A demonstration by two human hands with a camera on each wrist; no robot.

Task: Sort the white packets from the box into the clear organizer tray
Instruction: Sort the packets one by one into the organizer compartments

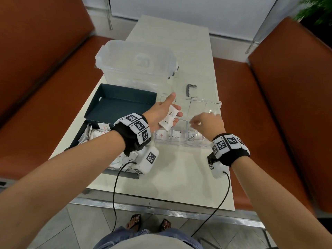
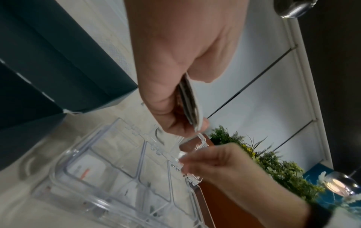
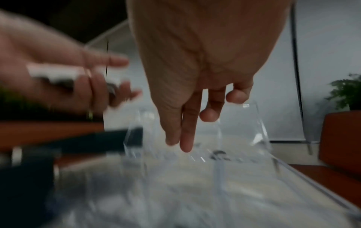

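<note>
My left hand [image 1: 158, 114] pinches a stack of white paper packets [image 1: 169, 119], long axis slanting down toward my wrist, directly over the clear plastic compartment tray [image 1: 215, 105]; my right hand [image 1: 209, 125], fingers loose and holding nothing, hovers just beside it, equally near the tray.

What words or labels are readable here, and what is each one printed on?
"Pepper": on the white packets held in the left hand.
"Pepper": on a loose packet in the dark box.
"evia", start hidden: on a packet in the clear tray.
Large embossed mark on the plastic tub: unreadable.
Red print on the other packets in the tray: too small.
</note>
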